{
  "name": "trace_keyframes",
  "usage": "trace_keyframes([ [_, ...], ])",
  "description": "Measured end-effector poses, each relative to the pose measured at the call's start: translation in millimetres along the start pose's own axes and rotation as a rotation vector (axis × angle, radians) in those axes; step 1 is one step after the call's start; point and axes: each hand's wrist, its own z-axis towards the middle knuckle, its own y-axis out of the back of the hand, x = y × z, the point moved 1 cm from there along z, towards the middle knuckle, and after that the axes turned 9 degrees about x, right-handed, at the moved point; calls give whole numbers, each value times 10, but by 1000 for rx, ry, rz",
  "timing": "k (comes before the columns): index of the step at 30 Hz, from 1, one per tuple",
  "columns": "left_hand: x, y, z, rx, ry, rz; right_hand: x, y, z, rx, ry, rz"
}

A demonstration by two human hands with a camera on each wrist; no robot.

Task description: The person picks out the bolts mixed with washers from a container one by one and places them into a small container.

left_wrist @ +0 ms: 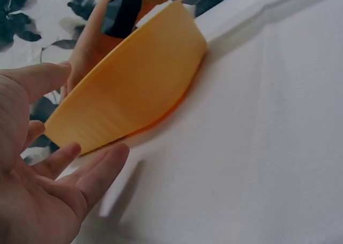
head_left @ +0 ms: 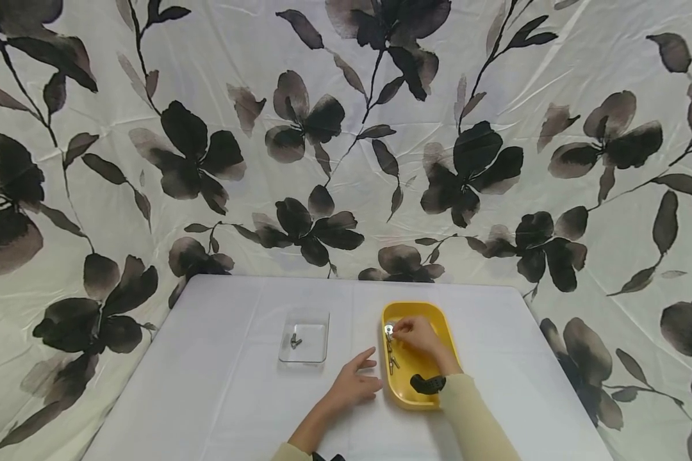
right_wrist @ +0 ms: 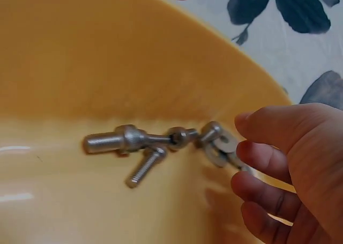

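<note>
My right hand (head_left: 418,334) is inside the yellow tray (head_left: 412,402), fingers loosely bent beside several washers (right_wrist: 217,153) at the tray's far left corner. In the right wrist view its thumb and index finger stand apart, with nothing seen pinched between them. Several metal socket-head screws (right_wrist: 140,166) lie in a line along the tray's left wall, next to the washers. Outside that wall, my left hand (head_left: 354,384) hovers with spread, relaxed fingers and holds nothing. The left wrist view shows its fingers (left_wrist: 104,171) close to the tray's outer side; contact cannot be told.
Left of the tray stands a small clear square container (head_left: 304,357) with a few metal screws (head_left: 295,341) in it. White cloth covers the table (head_left: 230,384). A floral curtain (head_left: 380,192) hangs behind the table's far edge.
</note>
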Motion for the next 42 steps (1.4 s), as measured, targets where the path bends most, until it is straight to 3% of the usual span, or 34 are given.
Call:
trace_keyframes([
  [7, 113, -113, 77, 19, -14, -101, -121, -124, 45, 11, -60, 47],
  [15, 51, -192, 114, 44, -36, -171, -135, -124, 96, 19, -59, 40],
  [22, 20, -208, 140, 33, -50, -166, -117, -115, 107, 21, -119, 17],
  [28, -19, -222, 132, 8, -35, -137, -100, -115, 108, -26, -190, -3],
  [42, 5, -249, 95, 11, -40, -156, -206, -140, 113, -49, -128, -39],
])
